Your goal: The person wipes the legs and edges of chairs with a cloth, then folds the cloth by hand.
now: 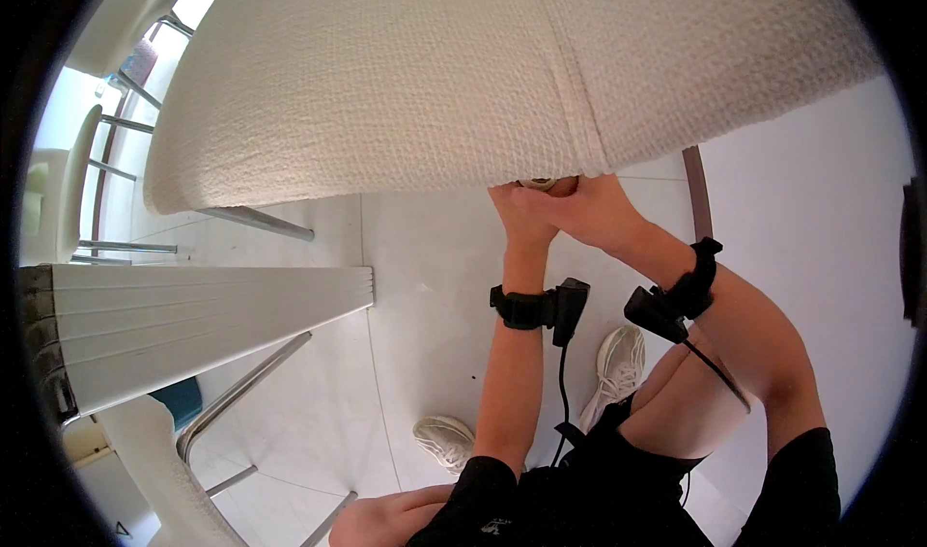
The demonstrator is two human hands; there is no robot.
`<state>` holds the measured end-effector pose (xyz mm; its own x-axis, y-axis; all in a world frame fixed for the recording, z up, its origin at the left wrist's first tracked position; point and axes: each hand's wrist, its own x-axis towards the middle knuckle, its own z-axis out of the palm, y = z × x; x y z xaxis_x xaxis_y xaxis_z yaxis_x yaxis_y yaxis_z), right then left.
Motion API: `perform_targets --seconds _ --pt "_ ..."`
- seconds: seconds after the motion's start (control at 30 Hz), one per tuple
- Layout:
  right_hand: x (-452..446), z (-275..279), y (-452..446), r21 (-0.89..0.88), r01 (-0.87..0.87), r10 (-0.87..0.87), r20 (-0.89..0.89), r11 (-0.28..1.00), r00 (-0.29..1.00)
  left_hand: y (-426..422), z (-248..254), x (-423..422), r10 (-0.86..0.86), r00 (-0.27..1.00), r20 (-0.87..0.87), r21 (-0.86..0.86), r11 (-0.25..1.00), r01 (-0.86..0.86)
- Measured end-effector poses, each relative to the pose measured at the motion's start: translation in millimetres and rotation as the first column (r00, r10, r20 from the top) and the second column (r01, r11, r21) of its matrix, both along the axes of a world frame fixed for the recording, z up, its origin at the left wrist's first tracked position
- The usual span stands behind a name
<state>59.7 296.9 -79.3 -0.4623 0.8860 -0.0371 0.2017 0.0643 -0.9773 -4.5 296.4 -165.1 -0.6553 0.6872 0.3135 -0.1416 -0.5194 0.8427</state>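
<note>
A large piece of cream woven upholstery (386, 84) with a seam down its right part fills the top of the head view. It looks like a padded seat or backrest. At its lower edge my left hand (526, 211) and my right hand (591, 209) come close together and overlap, right thumb side toward the left hand. The fingers of both hands go out of sight behind the fabric edge. A small pale, rounded thing (538, 183) shows between the hands at that edge. What it is, and whether either hand grips it, I cannot make out.
A white ribbed table edge (222, 306) juts in from the left. Below it stands a cream chair (159, 450) with metal legs. More pale chairs (72, 180) are at the upper left. A white wall (801, 219) rises at the right. Black cabled straps circle both wrists.
</note>
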Motion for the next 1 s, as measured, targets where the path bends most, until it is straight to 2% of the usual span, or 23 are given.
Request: perform_targets --seconds 0.07,0.13,0.17,0.23,0.37,0.47,0.57,0.67,0.73,0.87,0.93,0.97,1.0 --pt "2.8 6.8 -1.5 -0.077 -0.007 0.01 0.032 0.997 0.999 -1.2 1.4 -0.8 -0.132 0.953 0.274 0.004 0.991 0.136" --pt "2.9 8.7 -1.8 -0.124 -0.006 0.012 0.047 0.992 0.999 -3.0 -0.5 -5.3 -0.194 0.943 0.269 -0.015 0.979 0.205" --pt "3.2 7.1 -1.3 -0.132 -0.001 0.007 0.045 0.991 0.999 -3.9 -3.2 -7.8 -0.185 0.973 0.138 -0.039 0.981 0.192" --pt "4.2 4.0 -1.0 -0.132 0.004 -0.002 0.017 0.991 1.0 -4.4 -3.6 -6.7 -0.17 0.984 0.047 -0.07 0.982 0.173" --pt "2.7 1.5 0.2 -0.115 -0.019 0.012 -0.056 0.993 0.998 -3.8 0.0 -5.8 -0.218 0.945 0.246 -0.029 0.972 0.232" --pt "1.3 -2.8 1.4 -0.043 -0.016 0.012 -0.099 0.999 0.995 -5.3 14.8 -4.9 -0.223 0.928 0.299 0.021 0.974 0.227" --pt "-1.5 -2.0 2.1 0.013 -0.011 0.012 -0.101 1.0 0.995 -4.5 -0.2 -6.9 -0.225 0.965 0.135 -0.013 0.973 0.229" --pt "-2.5 -0.1 2.4 0.025 -0.008 0.01 -0.078 1.0 0.997 -4.3 -17.8 -10.5 -0.229 0.973 -0.043 -0.135 0.966 0.221" --pt "-2.5 0.4 2.4 0.037 -0.012 0.014 -0.043 0.999 0.999 -6.6 -12.0 -13.1 -0.262 0.965 -0.03 -0.204 0.946 0.251" --pt "-1.1 -2.8 4.3 0.064 -0.039 0.039 -0.001 0.997 0.999 -16.6 16.6 -16.8 -0.372 0.904 0.211 -0.261 0.87 0.419" --pt "0.0 -5.6 5.3 0.105 -0.048 0.045 0.025 0.993 0.999 -9.0 4.0 -11.7 -0.23 0.912 0.339 -0.239 0.917 0.32" --pt "0.6 -7.4 6.2 0.141 -0.049 0.041 0.055 0.989 0.998 8.7 -24.1 -1.5 -0.065 0.911 0.408 -0.223 0.96 0.169" --pt "1.1 -8.7 6.8 0.176 -0.051 0.037 0.083 0.983 0.996 8.7 -19.1 -1.3 -0.051 0.891 0.452 -0.176 0.974 0.145"
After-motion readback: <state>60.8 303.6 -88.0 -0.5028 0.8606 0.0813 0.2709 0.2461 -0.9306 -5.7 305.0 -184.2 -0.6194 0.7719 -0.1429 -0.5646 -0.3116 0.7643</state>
